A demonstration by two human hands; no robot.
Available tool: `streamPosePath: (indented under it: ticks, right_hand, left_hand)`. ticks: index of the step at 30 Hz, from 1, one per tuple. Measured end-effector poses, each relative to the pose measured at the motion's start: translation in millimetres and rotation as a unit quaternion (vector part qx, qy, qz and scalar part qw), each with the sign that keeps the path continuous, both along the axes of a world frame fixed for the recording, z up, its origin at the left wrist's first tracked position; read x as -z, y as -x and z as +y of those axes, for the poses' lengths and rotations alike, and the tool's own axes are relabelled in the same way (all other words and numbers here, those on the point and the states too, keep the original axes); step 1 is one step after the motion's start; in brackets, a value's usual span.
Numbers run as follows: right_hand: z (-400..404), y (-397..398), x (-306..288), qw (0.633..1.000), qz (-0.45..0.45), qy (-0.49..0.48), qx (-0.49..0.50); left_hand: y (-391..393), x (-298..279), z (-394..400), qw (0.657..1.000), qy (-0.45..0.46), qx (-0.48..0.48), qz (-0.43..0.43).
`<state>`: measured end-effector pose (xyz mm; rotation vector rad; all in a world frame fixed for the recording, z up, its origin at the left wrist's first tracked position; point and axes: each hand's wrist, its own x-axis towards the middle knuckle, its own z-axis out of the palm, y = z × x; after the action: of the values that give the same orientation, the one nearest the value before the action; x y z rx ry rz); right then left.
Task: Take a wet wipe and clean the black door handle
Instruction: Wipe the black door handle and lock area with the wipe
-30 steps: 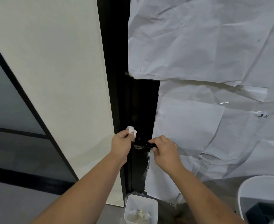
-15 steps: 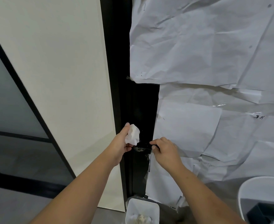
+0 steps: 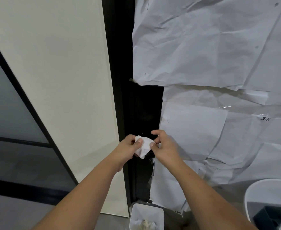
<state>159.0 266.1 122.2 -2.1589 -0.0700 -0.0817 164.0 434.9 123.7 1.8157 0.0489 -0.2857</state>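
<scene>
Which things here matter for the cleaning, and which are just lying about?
For the job:
crumpled white wet wipe, held by left hand and right hand
black door frame

Lying about:
creased white paper sheets
small white bin
round white tub

Office-like interior: glass partition (image 3: 12, 105), paper-covered door (image 3: 202, 47).

The wipe (image 3: 144, 146) sits at lower centre of the frame, between the left hand (image 3: 128, 151) and the right hand (image 3: 165, 148); both hold it before the door edge (image 3: 143, 105); paper sheets (image 3: 211, 55) fill the right; a bin (image 3: 146, 216) lies below, at bottom centre.
</scene>
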Motion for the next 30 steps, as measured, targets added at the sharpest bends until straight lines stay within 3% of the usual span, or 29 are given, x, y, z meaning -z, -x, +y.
streamPosePath:
  ticks: [4,8,16,24,30]
  right_hand:
    - [-3,-1,8,0.986,-0.063,0.149,0.036]
    - [-7,4,18,0.958,-0.108,0.261,0.054]
    - [-5,10,31,0.915,-0.201,0.338,0.088]
    - [-11,12,33,0.904,-0.21,0.363,0.089]
    - [-19,14,33,0.902,-0.212,0.366,0.081]
  left_hand:
    - [-1,8,-7,0.986,-0.085,-0.086,-0.116]
    - [-1,23,-12,0.933,-0.255,-0.068,-0.245]
    - [-4,32,-19,0.916,-0.282,-0.045,-0.282]
    - [-6,37,-28,0.924,-0.258,-0.064,-0.276]
    - [0,40,-38,0.888,-0.31,-0.058,-0.335]
